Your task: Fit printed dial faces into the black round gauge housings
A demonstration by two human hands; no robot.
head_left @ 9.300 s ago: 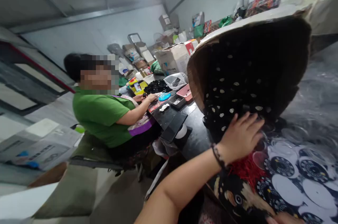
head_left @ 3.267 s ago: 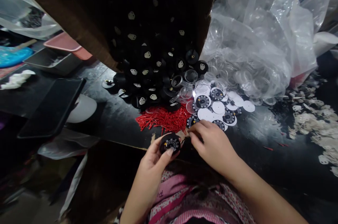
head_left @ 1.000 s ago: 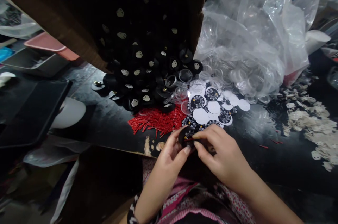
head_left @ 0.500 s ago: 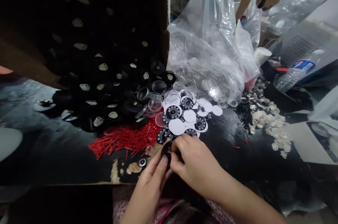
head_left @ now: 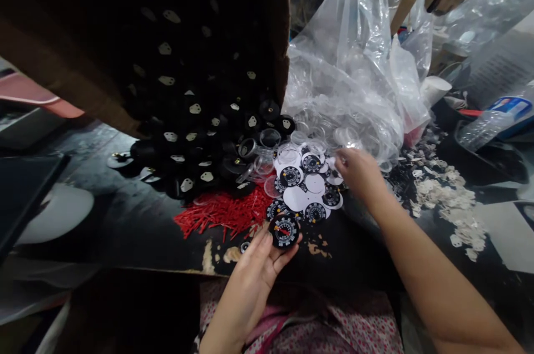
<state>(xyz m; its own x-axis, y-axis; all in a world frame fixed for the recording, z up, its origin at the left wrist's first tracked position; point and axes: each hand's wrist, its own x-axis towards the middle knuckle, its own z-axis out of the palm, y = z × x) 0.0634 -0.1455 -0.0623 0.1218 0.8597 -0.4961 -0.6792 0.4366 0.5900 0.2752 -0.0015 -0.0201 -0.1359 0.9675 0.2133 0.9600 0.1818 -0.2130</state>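
My left hand holds a small round black dial gauge face up, its thumb and fingers at the rim. The gauge has white markings and a red pointer. At the right edge of the dial pile, my right hand is closed with bent fingers; what they grip, if anything, is hidden. White and black printed dial discs lie under and beside its fingertips. Just behind it are clear round plastic covers. Red pointers lie heaped left of the discs.
A big dark carton stands tipped at the left, with black round cases spilling out. A clear plastic bag is behind the covers. Small off-white parts and a plastic bottle are at the right. The black table's front edge is near me.
My right hand has left the gauge and moved right and forward to the pile's edge. My left hand still holds the gauge, now with its face and red pointer showing. The view has shifted left.
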